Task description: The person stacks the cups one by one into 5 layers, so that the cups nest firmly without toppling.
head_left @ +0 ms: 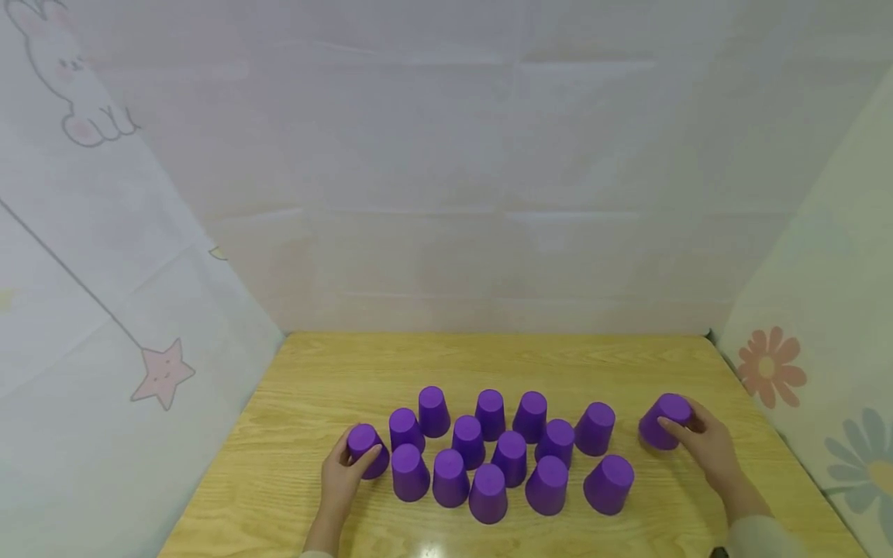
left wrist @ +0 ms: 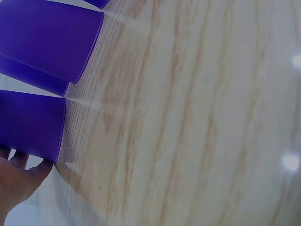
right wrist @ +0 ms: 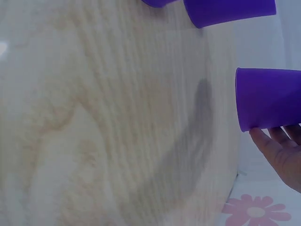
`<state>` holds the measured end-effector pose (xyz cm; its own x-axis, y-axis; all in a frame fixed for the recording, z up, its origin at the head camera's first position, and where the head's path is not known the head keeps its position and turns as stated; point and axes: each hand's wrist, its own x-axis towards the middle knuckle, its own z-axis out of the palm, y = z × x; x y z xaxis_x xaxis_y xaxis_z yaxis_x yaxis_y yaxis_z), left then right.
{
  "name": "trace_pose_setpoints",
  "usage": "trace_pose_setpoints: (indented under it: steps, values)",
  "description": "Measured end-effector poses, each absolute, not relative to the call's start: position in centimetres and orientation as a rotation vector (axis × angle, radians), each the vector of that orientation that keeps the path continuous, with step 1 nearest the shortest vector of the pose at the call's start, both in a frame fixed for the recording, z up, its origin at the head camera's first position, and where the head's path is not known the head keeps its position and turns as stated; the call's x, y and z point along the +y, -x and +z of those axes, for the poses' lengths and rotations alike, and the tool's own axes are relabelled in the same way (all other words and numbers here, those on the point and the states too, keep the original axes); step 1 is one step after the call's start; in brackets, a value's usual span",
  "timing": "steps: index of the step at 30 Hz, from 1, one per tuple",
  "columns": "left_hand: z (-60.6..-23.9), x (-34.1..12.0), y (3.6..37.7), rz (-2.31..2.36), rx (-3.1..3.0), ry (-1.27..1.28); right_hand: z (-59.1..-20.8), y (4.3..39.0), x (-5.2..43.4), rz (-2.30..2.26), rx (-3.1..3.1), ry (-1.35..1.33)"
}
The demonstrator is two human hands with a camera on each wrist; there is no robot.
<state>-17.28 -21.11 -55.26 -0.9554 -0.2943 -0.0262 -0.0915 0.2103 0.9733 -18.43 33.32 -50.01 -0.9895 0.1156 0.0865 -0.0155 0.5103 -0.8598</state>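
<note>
Left hand [head_left: 343,474] gripping the leftmost purple cup [head_left: 367,449] upside down on the wooden table [head_left: 314,372], right hand [head_left: 708,446] gripping the tilted rightmost purple cup [head_left: 663,422], upturned cup cluster [head_left: 488,457] between them

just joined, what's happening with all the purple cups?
A person sits at a wooden table with a cluster of purple cups standing upside down. The left hand holds the leftmost cup, at the cluster's left edge. The right hand holds the rightmost cup, which stands apart from the rest; in the right wrist view its rim looks lifted off the table. The other cups sit in rough rows between the hands, untouched.
</note>
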Motion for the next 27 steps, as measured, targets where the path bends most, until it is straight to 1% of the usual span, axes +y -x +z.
trace_pose_setpoints:
  steps: [7,15,19,27]
  values:
    - [-55.1,-21.1,17.3,-1.853,-2.278,-0.387,-48.2,20.1,34.1,1.508,-2.66,0.03]
    - [-54.8,-21.2,17.3,-1.851,-2.259,-0.385,-45.3,22.3,34.2,1.547,-2.768,-0.044]
    - [-55.1,-21.2,17.3,-1.847,-2.265,-0.408,-44.2,23.5,33.8,1.536,-2.776,-0.119]
    - [-55.5,-21.0,17.2,-1.857,-2.275,-0.366,-42.3,25.5,31.6,1.484,-2.787,-0.229]
